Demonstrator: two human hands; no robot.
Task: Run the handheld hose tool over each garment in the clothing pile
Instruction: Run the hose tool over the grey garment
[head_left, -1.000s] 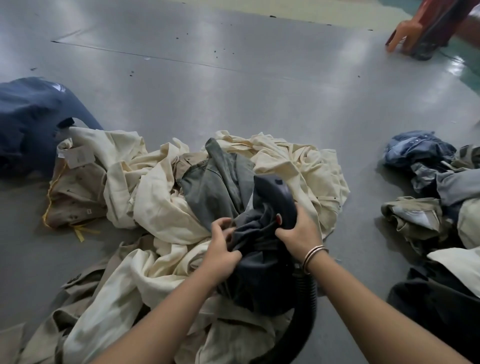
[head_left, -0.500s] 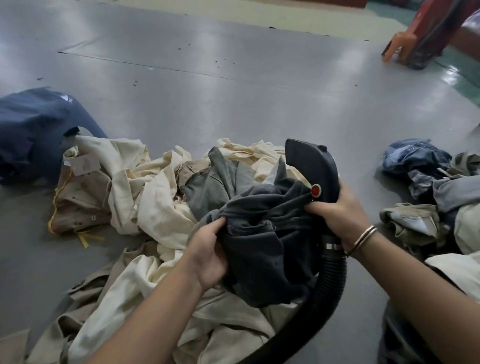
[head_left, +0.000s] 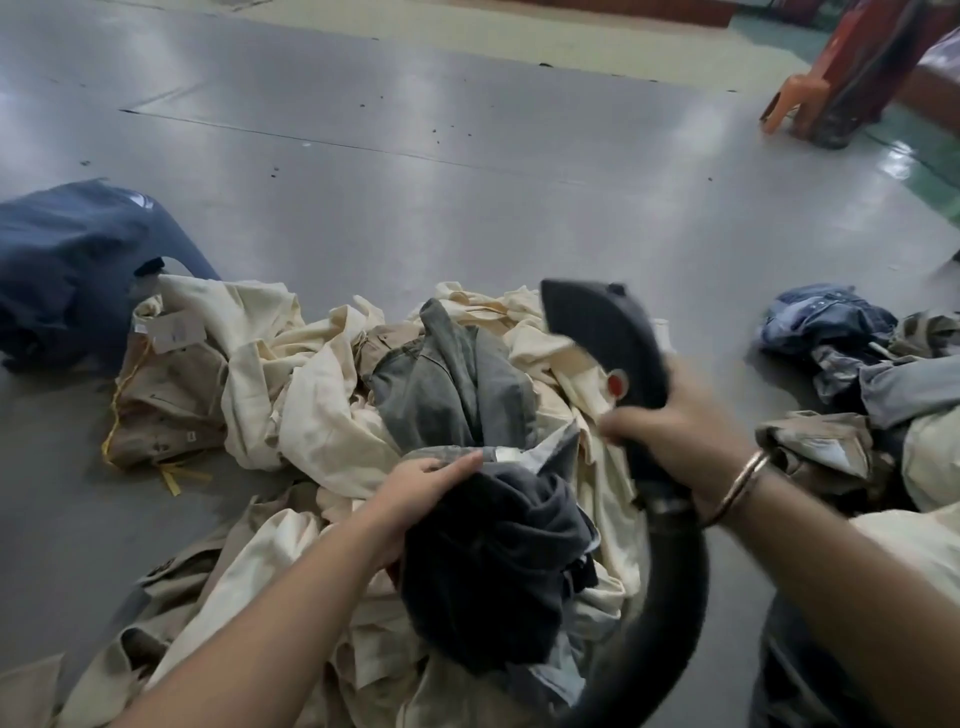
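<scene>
The right hand (head_left: 680, 426) has its grip clamped round the handle of the black hose tool (head_left: 602, 338), whose flat head is raised above the pile (head_left: 291, 395) and points away from the person; a red button (head_left: 617, 385) shows on the tool's side just above the thumb. A ribbed black hose (head_left: 654, 623) curves down from the handle past the wrist, which wears a metal bangle (head_left: 737, 486). The left hand (head_left: 421, 488) rests on top of a bunched dark grey garment (head_left: 488, 566), fingers lying over the cloth and thumb side tucked against it; whether its grip is closed on the fabric cannot be told. That garment sits at the near middle of the pile, on cream and tan clothes spread over the grey floor (head_left: 415, 156). A grey-green garment (head_left: 447, 384) lies just behind it. A navy garment (head_left: 67, 260) lies to the left, touching the pile's edge, and a second heap of denim and grey clothes (head_left: 852, 364) lies to the right, apart from the pile. An orange stool (head_left: 795, 98) stands at the far right.
</scene>
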